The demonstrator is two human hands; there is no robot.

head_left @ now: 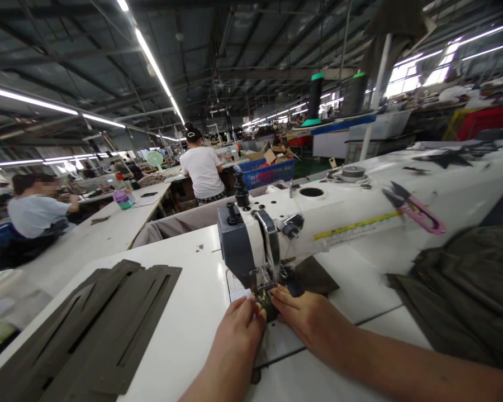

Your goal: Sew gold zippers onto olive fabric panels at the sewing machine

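A white sewing machine [343,215] stands across the table, its grey needle head [251,251] facing me. My left hand [237,329] and my right hand [308,318] meet right under the needle, fingers pinched on a small dark piece [269,304] lying on the machine bed. More dark material [314,276] shows behind the needle. Exactly how the piece is held is hidden by my fingers.
A stack of dark slotted cut pieces [96,329] lies at the left of the white table [193,312]. A heap of dark fabric [465,296] is at the right. Pink thread snips [419,212] rest on the machine arm. Two people sit at tables behind.
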